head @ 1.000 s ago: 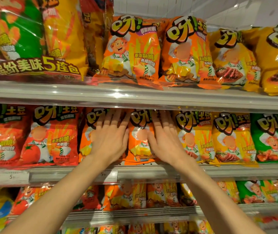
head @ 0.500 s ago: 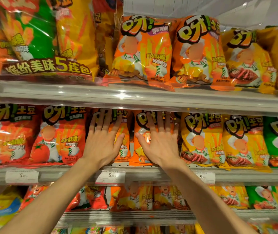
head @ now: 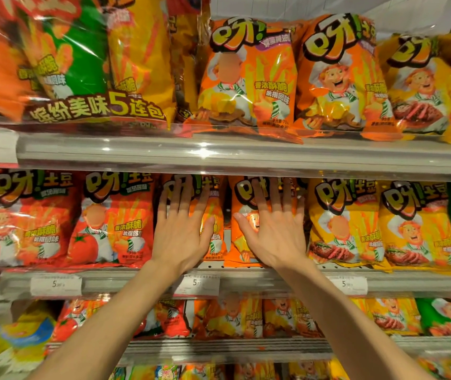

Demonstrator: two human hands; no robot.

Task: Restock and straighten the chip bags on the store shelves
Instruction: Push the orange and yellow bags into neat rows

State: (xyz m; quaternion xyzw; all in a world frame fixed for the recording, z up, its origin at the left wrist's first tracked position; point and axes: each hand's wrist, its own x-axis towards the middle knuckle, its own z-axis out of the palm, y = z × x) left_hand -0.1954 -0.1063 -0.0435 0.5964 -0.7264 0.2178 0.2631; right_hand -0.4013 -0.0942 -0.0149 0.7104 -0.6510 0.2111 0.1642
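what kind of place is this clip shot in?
Most likely a shop's snack aisle. Tiered metal shelves hold rows of the same chip bags facing out, and price tags sit along the shelf edge. The left hand and right hand lie flat on two orange bags.

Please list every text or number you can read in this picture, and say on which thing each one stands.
"缤纷美味5连包": multipack, top shelf.
"呀!土豆": red tomato bag, middle shelf.
"香浓酥脆 吮指回味": orange bag, top shelf.
"5": price tag on the middle shelf rail; its smaller digits are blurred.
Fine print on the bags: too small to read.
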